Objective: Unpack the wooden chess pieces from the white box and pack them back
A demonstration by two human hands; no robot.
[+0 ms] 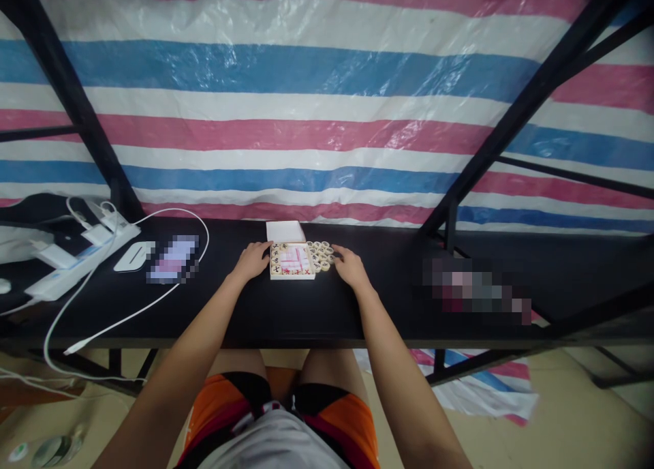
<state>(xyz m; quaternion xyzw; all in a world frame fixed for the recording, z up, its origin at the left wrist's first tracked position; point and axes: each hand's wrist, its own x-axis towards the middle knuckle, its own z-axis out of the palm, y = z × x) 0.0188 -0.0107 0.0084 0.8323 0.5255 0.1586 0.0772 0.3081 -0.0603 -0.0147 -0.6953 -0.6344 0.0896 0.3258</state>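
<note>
Grey-white shirt cloth (281,442) and orange-and-black shorts (340,414) lie nearest the camera; beyond them, on a black flat-topped table (317,315), sits a shallow white rectangular box (293,277), round cream pieces with dark characters (276,259) along its inner left side, red-marked ones along its near side and a white sheet with pinkish-red lines (293,256) between; a flat white rectangular panel (284,231) lies just behind. Left hand (254,260) is loosely curved, fingertips at the box's left edge, closed around nothing; right hand (350,264) has its fingers loosely spread at the outer edge of a cluster of round cream pieces (320,256) beside the box, apparently gripping none. Uneven pressure from the right fingertips could break up that cluster, or jam pieces against the box wall; if the left hand braced too weakly, the light-looking box could slide or turn; too hard a push might tip it; whether any clustered pieces are stacked, hence prone to toppling, I cannot tell.
</note>
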